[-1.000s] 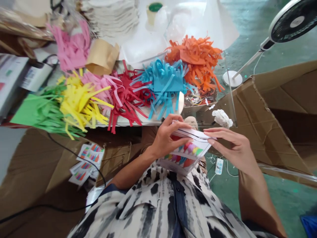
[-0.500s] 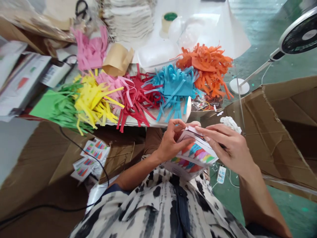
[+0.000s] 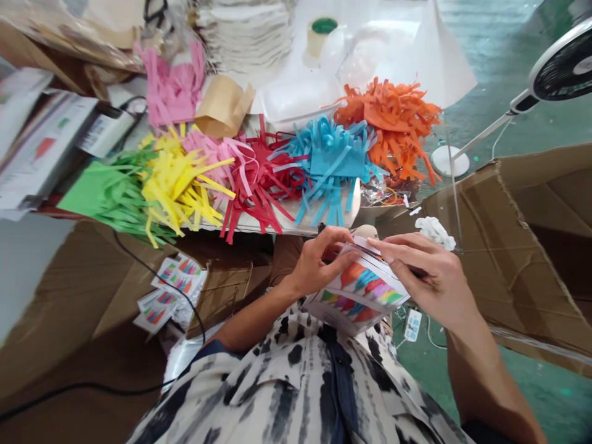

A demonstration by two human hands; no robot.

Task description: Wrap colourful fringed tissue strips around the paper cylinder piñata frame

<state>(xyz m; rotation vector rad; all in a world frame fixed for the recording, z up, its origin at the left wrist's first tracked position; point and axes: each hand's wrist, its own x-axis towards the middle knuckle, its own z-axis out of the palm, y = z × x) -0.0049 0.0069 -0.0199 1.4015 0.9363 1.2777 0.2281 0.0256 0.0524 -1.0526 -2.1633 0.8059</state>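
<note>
A tassel-printed card packet [image 3: 365, 295] is held above the lap, just off the near edge of the table [image 3: 303, 230]. The left hand [image 3: 319, 265] grips its upper left side between thumb and bent fingers; the right hand [image 3: 430, 274], fingers nearly together, pinches its top edge. Red tassels [image 3: 263, 179] and yellow tassels [image 3: 180, 182] overhang the table's near edge; a cardboard box [image 3: 481, 209] limits room rightward.

A white fan [image 3: 562, 68] with dark blades stands on the green floor [image 3: 430, 376], its round base near an open cardboard box [image 3: 499, 213]. A white power strip [image 3: 412, 325] lies on that floor. Farther off sits a tape roll [image 3: 318, 43] with a green core; left of it, curled brown paper [image 3: 222, 110] rests near a layered off-white stack [image 3: 247, 37].
</note>
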